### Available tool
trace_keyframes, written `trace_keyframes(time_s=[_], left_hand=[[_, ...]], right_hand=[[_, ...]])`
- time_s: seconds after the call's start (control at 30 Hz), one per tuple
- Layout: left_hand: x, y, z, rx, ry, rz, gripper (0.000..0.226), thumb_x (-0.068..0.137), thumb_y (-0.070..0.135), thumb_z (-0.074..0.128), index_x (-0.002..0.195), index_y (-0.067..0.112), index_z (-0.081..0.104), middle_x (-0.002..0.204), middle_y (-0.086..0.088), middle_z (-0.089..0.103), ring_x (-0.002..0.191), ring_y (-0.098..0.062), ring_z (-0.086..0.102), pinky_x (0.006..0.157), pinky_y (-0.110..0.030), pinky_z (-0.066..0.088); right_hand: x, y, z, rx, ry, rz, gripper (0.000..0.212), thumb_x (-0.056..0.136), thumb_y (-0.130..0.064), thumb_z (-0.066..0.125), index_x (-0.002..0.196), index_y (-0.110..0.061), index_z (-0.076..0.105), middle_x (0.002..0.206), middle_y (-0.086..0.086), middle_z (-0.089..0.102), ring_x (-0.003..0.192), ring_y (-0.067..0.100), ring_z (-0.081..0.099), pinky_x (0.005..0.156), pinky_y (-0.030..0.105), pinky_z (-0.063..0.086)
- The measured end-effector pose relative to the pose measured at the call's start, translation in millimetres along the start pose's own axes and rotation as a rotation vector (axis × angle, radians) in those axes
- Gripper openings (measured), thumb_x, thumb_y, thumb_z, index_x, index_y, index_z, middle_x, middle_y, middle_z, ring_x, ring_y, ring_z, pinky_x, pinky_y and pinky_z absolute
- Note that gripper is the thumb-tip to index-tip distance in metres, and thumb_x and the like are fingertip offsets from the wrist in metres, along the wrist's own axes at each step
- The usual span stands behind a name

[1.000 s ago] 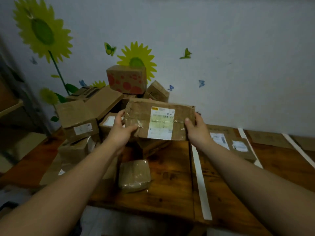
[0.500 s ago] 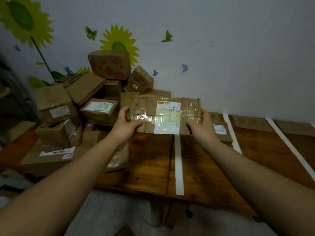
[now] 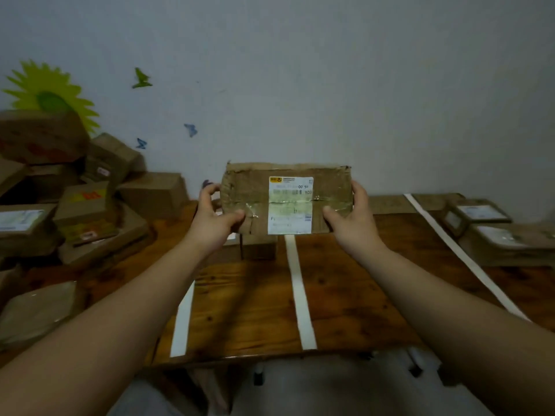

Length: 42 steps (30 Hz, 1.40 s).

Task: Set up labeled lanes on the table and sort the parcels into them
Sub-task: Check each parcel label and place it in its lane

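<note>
1. A flat, creased brown cardboard parcel (image 3: 249,199) is held upright above the wooden table (image 3: 249,304). Its white shipping label (image 3: 290,205) is turned toward the camera, presumably so that a lane can be chosen.
2. The left hand (image 3: 214,217) and right hand (image 3: 350,219) are clamped on the parcel's short ends, thumbs on its front.
3. Lanes are marked by white tape strips (image 3: 298,289); labelled sorted boxes (image 3: 486,229) lie far right.
4. Since half a second earlier, the parcel has been carried rightward, away from the unsorted pile of cardboard boxes (image 3: 90,211).
</note>
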<state>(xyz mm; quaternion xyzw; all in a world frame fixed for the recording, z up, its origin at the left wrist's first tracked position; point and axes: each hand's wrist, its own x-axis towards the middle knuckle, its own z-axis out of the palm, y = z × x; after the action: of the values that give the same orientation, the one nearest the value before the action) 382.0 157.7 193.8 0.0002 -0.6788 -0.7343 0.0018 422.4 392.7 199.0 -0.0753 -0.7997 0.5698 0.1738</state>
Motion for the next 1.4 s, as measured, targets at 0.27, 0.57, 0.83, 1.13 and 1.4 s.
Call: trace_keyframes(time_s=[0.27,0.57,0.83,1.13,1.4], left_hand=[[56.3,-19.9,64.6,0.120,-0.101,-0.060,0.060,0.088,0.003,0.061,0.136,0.025,0.034,0.117,-0.007,0.054,0.094,-0.022,0.064,0.075,-0.034,0.057],[131.7,-95.4,105.4,0.273,-0.225,-0.341,0.064,0.084,0.011,0.067,0.139,0.020,0.036,0.122,-0.008,0.058,0.103,-0.024,0.062,0.088,-0.040,0.053],[155.9,-151.1,143.8,0.407,-0.266,-0.460,0.068,0.072,0.004,0.076,0.132,0.016,0.045,0.121,-0.002,0.059,0.112,-0.022,0.056,0.094,-0.037,0.048],[170.0,-189.3,189.6,0.532,-0.220,-0.450,0.095,0.074,0.003,0.076,0.149,0.026,0.021,0.139,0.001,0.043,0.132,-0.021,0.039,0.101,-0.029,0.038],[204.8,-205.8,219.0,0.594,-0.207,-0.461,0.087,0.078,0.003,0.072,0.147,0.022,0.023,0.138,0.000,0.044,0.131,-0.020,0.039,0.097,-0.024,0.036]], right_hand=[[53.1,48.6,-37.0,-0.080,0.039,0.124,0.060,0.093,-0.021,0.060,0.144,-0.026,0.030,0.126,-0.007,0.052,0.113,0.013,0.053,0.086,0.027,0.044],[127.2,136.4,-30.3,-0.280,-0.061,0.386,0.065,0.091,-0.030,0.056,0.148,-0.027,0.024,0.134,0.004,0.053,0.111,0.022,0.058,0.088,0.045,0.054],[162.5,187.7,-37.3,-0.341,-0.207,0.537,0.072,0.087,-0.028,0.066,0.146,-0.017,0.025,0.135,0.008,0.046,0.118,0.026,0.049,0.079,0.027,0.042],[215.5,268.6,-39.7,-0.426,-0.340,0.560,0.102,0.076,-0.046,0.074,0.152,-0.022,0.011,0.153,0.011,0.028,0.138,0.035,0.031,0.109,0.055,0.033],[253.0,315.9,-36.8,-0.393,-0.365,0.484,0.078,0.084,-0.029,0.070,0.146,-0.020,0.024,0.139,0.006,0.045,0.126,0.027,0.046,0.099,0.040,0.042]])
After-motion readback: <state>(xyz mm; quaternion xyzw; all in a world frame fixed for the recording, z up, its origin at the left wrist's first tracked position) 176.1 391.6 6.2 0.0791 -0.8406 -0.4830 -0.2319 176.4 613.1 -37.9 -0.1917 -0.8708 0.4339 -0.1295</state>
